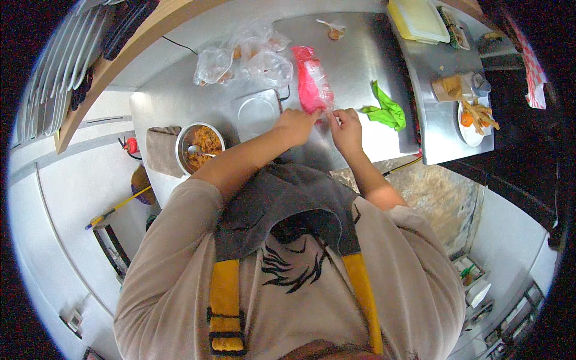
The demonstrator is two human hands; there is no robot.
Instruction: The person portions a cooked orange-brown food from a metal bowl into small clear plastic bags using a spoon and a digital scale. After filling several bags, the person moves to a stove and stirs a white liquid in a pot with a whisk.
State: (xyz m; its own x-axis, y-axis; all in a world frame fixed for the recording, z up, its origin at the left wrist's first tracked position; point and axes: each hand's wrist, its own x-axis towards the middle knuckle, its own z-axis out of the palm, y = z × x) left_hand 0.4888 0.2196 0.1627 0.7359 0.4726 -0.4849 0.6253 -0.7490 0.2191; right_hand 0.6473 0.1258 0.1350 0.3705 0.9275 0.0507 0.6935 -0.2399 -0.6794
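A pink plastic bag [310,83] with clear film over part of it lies lengthwise on the steel table. At its near end, my left hand [297,127] and my right hand [348,130] pinch the thin clear plastic between their fingertips, close together. Just left of my hands sits a square kitchen scale [258,112] with a round mark on its plate. Beyond the scale, several clear plastic bags [252,60] hold brownish food. A steel bowl [181,150] of orange-brown food with a spoon [198,152] in it stands further left. What the pink bag contains is unclear.
A folded grey-brown towel [163,150] lies beside the bowl. On the right are a bright green cloth [385,108] and a second steel counter [434,135] bearing a white plate [470,135] of food. A small tied bag [335,31] lies at the back; stacked plates [58,76] are upper left.
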